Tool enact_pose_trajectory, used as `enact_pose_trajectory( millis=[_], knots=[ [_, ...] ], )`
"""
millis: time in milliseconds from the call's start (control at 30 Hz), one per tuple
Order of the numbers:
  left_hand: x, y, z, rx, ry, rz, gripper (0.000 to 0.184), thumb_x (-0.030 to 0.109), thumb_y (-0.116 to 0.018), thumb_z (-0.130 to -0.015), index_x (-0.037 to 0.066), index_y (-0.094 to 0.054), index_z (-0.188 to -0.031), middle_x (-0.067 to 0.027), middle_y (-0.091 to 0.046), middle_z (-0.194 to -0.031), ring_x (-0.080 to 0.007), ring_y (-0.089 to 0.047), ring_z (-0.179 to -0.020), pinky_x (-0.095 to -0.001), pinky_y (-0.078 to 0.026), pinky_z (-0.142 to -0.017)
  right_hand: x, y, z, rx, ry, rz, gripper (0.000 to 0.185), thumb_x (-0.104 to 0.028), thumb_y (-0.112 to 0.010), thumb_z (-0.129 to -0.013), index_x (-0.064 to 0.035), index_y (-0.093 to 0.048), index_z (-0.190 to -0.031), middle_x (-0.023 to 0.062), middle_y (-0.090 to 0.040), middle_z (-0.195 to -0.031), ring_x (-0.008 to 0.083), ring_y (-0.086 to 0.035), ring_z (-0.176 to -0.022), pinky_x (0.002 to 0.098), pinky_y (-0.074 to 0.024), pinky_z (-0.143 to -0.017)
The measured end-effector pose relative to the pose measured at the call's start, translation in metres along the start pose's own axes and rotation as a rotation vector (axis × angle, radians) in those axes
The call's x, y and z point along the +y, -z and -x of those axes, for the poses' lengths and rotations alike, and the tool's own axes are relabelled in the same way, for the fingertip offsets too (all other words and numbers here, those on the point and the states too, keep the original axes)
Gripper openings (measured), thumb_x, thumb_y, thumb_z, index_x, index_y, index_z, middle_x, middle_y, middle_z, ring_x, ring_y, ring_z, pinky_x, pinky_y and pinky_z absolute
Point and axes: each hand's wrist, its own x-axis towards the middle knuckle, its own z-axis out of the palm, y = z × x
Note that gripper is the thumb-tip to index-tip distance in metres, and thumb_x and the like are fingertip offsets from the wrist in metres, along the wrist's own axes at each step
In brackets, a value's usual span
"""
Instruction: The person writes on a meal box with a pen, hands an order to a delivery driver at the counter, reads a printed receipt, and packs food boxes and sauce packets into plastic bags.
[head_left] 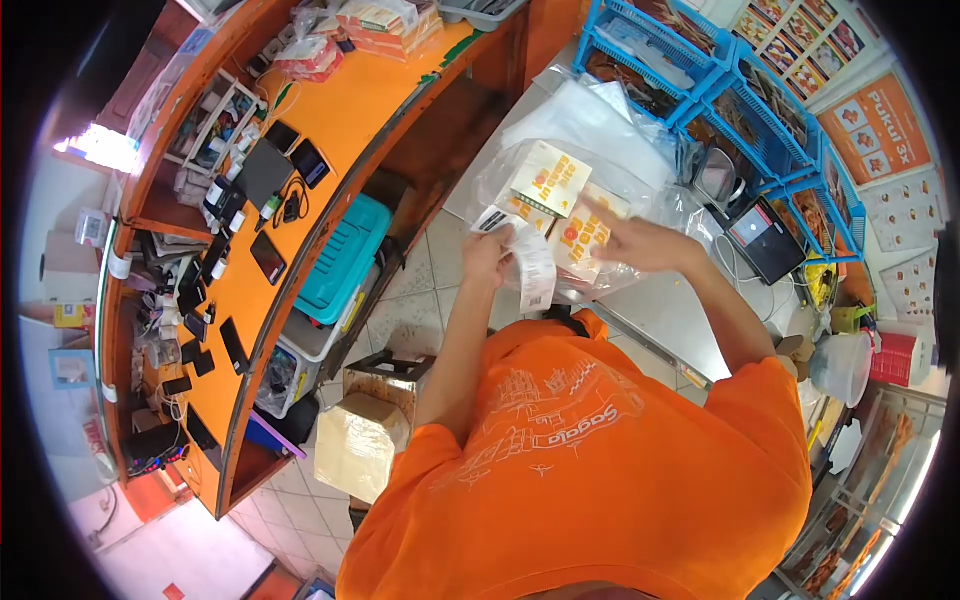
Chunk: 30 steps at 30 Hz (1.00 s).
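Note:
My left hand pinches a printed paper receipt, which hangs down over the near side of the boxes. Two white and yellow food boxes with printed lettering are in front of me: an upper food box lies tilted, partly over a lower food box. A clear plastic bag lies loosely around them. Fingers stretched, my right hand is at the right side of the lower box; whether it presses on the box I cannot tell.
White plastic sheets lie behind the boxes on the metal table. Blue baskets stand along the back, near a dark tablet. To the left, an orange counter carries several phones; a teal-lidded bin sits beneath.

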Motion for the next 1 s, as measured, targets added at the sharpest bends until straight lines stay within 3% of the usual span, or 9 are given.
enact_pose_trajectory(
  millis=[33,167,333,367,500,633,767,833,1000],
  knots=[
    [-0.013,0.007,-0.006,-0.039,-0.001,0.014,0.016,0.011,-0.068,-0.089,0.004,-0.063,-0.102,-0.0027,-0.066,-0.084,-0.0123,-0.061,-0.065,-0.0263,-0.046,-0.057,0.009,-0.003,-0.012,0.131,0.05,-0.04,0.092,-0.037,-0.062,-0.094,-0.014,0.001,-0.157,0.0196,-0.065,-0.091,0.0277,-0.065,-0.085,0.0346,-0.0481,-0.081],
    [-0.008,-0.024,0.02,-0.108,-0.107,0.104,0.023,0.006,-0.068,-0.089,0.004,-0.06,-0.111,-0.0025,-0.066,-0.102,-0.0145,-0.065,-0.09,-0.0282,-0.051,-0.075,-0.001,-0.028,-0.055,0.397,0.273,-0.53,0.101,-0.023,-0.072,-0.087,-0.0113,0.0,-0.157,0.0174,-0.067,-0.097,0.0231,-0.065,-0.091,0.0328,-0.0486,-0.085],
    [0.039,-0.075,0.052,-0.177,-0.37,0.355,0.02,0.007,-0.065,-0.092,0.001,-0.059,-0.111,-0.0044,-0.065,-0.103,-0.0149,-0.063,-0.093,-0.03,-0.049,-0.085,-0.023,-0.032,-0.069,0.653,0.513,-0.823,0.108,-0.01,-0.079,-0.078,-0.0073,-0.004,-0.156,0.018,-0.067,-0.105,0.0209,-0.064,-0.101,0.0296,-0.0488,-0.086],
    [0.048,-0.082,0.051,-0.191,-0.433,0.368,0.019,0.007,-0.064,-0.093,0.0,-0.059,-0.11,-0.0047,-0.065,-0.103,-0.015,-0.063,-0.093,-0.0306,-0.049,-0.086,-0.032,-0.024,-0.067,0.666,0.554,-0.914,0.105,-0.007,-0.078,-0.079,-0.0085,-0.008,-0.156,0.0144,-0.068,-0.097,0.0147,-0.064,-0.092,0.0256,-0.0488,-0.078],
    [0.059,-0.059,0.026,-0.312,-0.528,0.303,0.023,0.007,-0.064,-0.093,-0.003,-0.059,-0.113,-0.0069,-0.067,-0.103,-0.0146,-0.064,-0.093,-0.0307,-0.05,-0.085,-0.025,0.0,-0.065,0.614,0.44,-0.719,0.09,-0.007,-0.074,-0.083,-0.012,-0.021,-0.155,0.0029,-0.064,-0.073,0.008,-0.054,-0.066,0.0251,-0.0448,-0.064],
    [0.032,-0.021,0.029,-0.229,-0.398,-0.097,0.016,0.009,-0.067,-0.092,-0.003,-0.065,-0.103,-0.0069,-0.069,-0.093,-0.0125,-0.065,-0.082,-0.0282,-0.051,-0.075,-0.005,-0.008,-0.059,0.518,0.377,-0.338,0.084,-0.005,-0.072,-0.083,-0.0175,-0.028,-0.154,0.0025,-0.058,-0.066,0.0145,-0.055,-0.061,0.0296,-0.0469,-0.066],
    [-0.001,-0.011,0.024,-0.232,-0.436,-0.292,0.016,0.011,-0.068,-0.091,-0.003,-0.069,-0.1,-0.0068,-0.071,-0.091,-0.0113,-0.065,-0.08,-0.0271,-0.052,-0.07,0.028,-0.036,-0.059,0.555,0.378,-0.204,0.083,-0.003,-0.07,-0.084,-0.0172,-0.027,-0.154,0.0043,-0.058,-0.075,0.0158,-0.055,-0.069,0.0301,-0.048,-0.071],
    [-0.003,-0.01,0.016,-0.249,-0.35,-0.147,0.016,0.011,-0.067,-0.091,-0.002,-0.068,-0.101,-0.0078,-0.071,-0.093,-0.013,-0.067,-0.083,-0.0283,-0.053,-0.072,0.039,-0.049,-0.06,0.565,0.452,-0.327,0.083,-0.003,-0.068,-0.085,-0.0167,-0.025,-0.154,0.0094,-0.063,-0.085,0.0218,-0.061,-0.076,0.0339,-0.0505,-0.079],
    [-0.002,-0.014,0.007,-0.29,-0.13,0.156,0.015,0.009,-0.066,-0.092,0.001,-0.067,-0.104,-0.01,-0.07,-0.101,-0.0207,-0.068,-0.091,-0.0334,-0.054,-0.079,0.048,-0.062,-0.056,0.532,0.5,-0.348,0.096,-0.005,-0.071,-0.082,-0.0186,-0.013,-0.157,0.0115,-0.067,-0.09,0.0232,-0.062,-0.079,0.0341,-0.0497,-0.083]
  ],
)
